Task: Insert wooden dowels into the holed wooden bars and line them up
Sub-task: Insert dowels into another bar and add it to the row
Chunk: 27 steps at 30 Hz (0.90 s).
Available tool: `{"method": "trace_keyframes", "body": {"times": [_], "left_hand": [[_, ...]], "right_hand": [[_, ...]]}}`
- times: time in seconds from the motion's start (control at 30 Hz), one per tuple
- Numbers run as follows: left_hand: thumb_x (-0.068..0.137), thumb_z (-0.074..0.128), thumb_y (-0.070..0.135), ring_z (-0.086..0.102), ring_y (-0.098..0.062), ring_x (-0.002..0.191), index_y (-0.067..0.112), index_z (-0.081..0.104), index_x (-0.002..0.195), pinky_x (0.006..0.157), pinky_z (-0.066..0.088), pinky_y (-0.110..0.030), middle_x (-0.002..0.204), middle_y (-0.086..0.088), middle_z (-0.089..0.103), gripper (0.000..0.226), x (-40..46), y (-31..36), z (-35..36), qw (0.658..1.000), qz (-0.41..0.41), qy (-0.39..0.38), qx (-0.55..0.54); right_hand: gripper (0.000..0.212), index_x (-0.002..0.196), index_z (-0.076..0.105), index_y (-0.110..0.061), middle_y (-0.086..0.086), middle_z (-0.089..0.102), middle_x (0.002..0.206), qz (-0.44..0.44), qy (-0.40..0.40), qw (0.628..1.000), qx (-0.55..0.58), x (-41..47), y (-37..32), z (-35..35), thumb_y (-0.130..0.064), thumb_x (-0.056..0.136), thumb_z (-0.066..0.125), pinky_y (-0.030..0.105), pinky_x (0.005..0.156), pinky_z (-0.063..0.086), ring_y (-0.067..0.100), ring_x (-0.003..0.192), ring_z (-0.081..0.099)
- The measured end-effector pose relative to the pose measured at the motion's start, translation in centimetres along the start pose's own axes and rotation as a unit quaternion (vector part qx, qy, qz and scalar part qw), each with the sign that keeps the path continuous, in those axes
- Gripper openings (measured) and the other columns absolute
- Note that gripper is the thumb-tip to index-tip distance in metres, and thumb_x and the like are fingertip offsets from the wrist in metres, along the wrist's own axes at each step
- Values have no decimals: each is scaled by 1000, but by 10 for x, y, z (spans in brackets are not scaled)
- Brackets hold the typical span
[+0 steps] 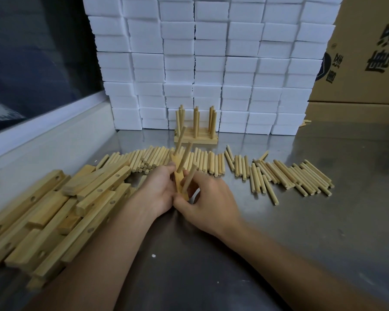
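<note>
Head view, left hand (157,189) gripping one bar (179,182) holding two dowels, right-hand fingers (190,181) pinching a third dowel (189,178).

Worktop (267,232) is brushed metal, reflective, with a few small white specks (153,256) near the front. At the back, a wall of white boxes (202,63), stacked many rows high and standing directly on the worktop. Right of the stack: a brown cardboard carton (364,52) with black printed characters and a round logo, seated on another carton (355,111) below it. Left side: a pale ledge or frame (45,131) running diagonally along the worktop edge, and above it a dark glossy pane (32,52) with faint reflections.
</note>
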State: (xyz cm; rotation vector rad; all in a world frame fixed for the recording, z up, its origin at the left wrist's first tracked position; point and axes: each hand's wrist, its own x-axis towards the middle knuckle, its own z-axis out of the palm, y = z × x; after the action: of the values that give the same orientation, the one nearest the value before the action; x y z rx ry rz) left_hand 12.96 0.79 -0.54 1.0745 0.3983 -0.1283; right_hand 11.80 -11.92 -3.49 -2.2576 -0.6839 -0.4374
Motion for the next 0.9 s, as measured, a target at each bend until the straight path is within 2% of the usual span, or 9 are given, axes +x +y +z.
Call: {"method": "trace_keyframes", "body": {"times": [0.07, 0.17, 0.37, 0.57, 0.63, 0.77, 0.9], "left_hand": [[108, 36, 26, 64, -28, 93, 4, 58, 113, 75, 54, -44, 101, -14, 62, 31, 1, 0, 0, 1000, 5, -6, -18], [108, 35, 22, 65, -27, 86, 1, 56, 114, 69, 52, -41, 95, -15, 63, 30, 5, -1, 1, 999, 22, -9, -40], [108, 37, 16, 70, -28, 92, -3, 45, 136, 58, 59, -36, 116, -20, 64, 35, 11, -3, 1, 997, 31, -27, -69], [105, 42, 9, 67, -34, 105, 0, 43, 140, 66, 63, -38, 130, -24, 60, 36, 19, -7, -3, 994, 42, -43, -86], [104, 44, 6, 64, -36, 112, 1, 42, 142, 69, 63, -39, 131, -24, 60, 38, 20, -7, -3, 994, 45, -43, -94], [103, 43, 3, 63, -36, 113, 5, 38, 145, 65, 63, -39, 132, -24, 59, 42, 22, -7, -3, 992, 53, -39, -108], [103, 43, 3, 63, -36, 114, 6, 39, 144, 66, 63, -40, 131, -24, 60, 41, 22, -7, -3, 992, 57, -39, -107]], "right_hand": [[16, 76, 52, -31, -10, 65, 77, 7, -1, 1000, -16, 1, 1, -2, -43, 76, 63, 33, 63, 55, 8, 69, 62], [18, 76, 54, -23, -7, 67, 85, 14, 12, 999, -41, 3, 6, -8, -39, 76, 63, 37, 62, 53, 12, 68, 60], [17, 81, 62, -18, -5, 64, 83, 50, 27, 998, -41, 11, 18, -19, -34, 80, 65, 38, 66, 54, 14, 72, 59], [11, 88, 68, -18, -7, 65, 81, 95, 67, 993, 6, 18, 35, -24, -28, 83, 67, 40, 72, 56, 10, 77, 60], [13, 93, 70, -18, -9, 66, 85, 103, 71, 992, 16, 19, 41, -24, -28, 85, 66, 36, 75, 57, 7, 81, 61], [20, 104, 72, -19, -13, 67, 93, 102, 69, 992, 36, 20, 48, -24, -31, 89, 67, 24, 76, 55, 1, 87, 62], [12, 103, 71, -23, -17, 64, 91, 78, 44, 995, 39, 22, 50, -25, -28, 93, 66, 13, 71, 46, -3, 87, 60]]}}
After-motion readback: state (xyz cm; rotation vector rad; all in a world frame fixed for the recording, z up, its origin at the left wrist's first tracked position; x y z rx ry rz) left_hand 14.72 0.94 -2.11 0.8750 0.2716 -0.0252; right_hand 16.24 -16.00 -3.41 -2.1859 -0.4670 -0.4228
